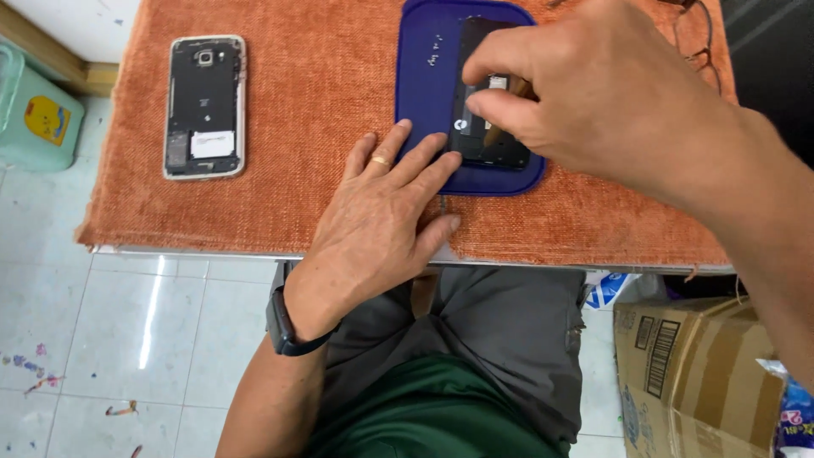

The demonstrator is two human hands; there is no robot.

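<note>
Phone: we kept the opened black phone (492,144) on the blue plastic tray (424,93).
Left hand (381,220): flat, released, bracing the tray's near edge.
Right hand (585,93): grip pinched on a small tool (492,131) over the phone; we pressed lightly.

Down by my right knee sits an open brown cardboard box (691,365) on the floor, with a black-striped white label (662,356) on its near face. Just behind it lies a blue-and-white plastic packet (609,288). On the opened phone with its back off (205,106), on the orange cloth, a white rectangular sticker (212,143) sits low. The pale green bin (34,114) at the left carries a yellow sticker (47,119).
</note>
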